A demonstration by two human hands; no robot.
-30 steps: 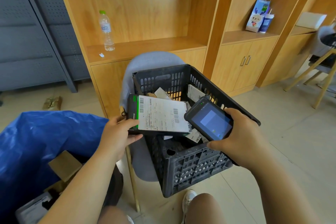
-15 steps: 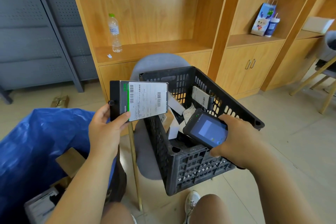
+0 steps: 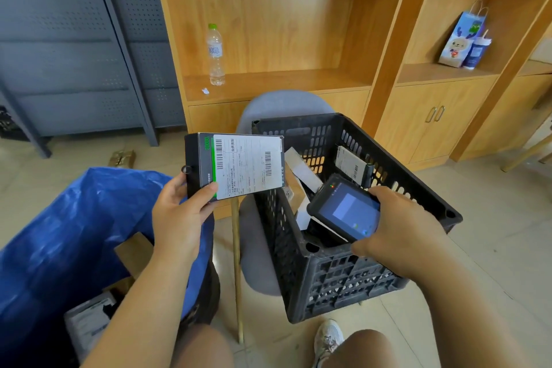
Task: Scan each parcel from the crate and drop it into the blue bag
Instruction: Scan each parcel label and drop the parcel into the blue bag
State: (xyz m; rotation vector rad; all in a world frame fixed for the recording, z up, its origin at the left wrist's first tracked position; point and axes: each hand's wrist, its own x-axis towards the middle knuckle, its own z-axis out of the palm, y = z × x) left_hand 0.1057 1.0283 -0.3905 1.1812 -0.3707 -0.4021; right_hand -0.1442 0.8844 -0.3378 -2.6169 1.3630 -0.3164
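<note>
Wooden shelving behind, tiled floor below. Black crate on grey chair, more parcels inside. Left hand clamped on flat black parcel, label up; since a second ago lifted clear of crate and swung left, now just above blue bag. Right hand wrapped round scanner, over crate, now well apart from label. Scan likely done; drop next.

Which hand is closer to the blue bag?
The left. The left hand holds a parcel right at the blue bag's edge. The right hand holds the scanner over the crate, farther from the bag.
</note>
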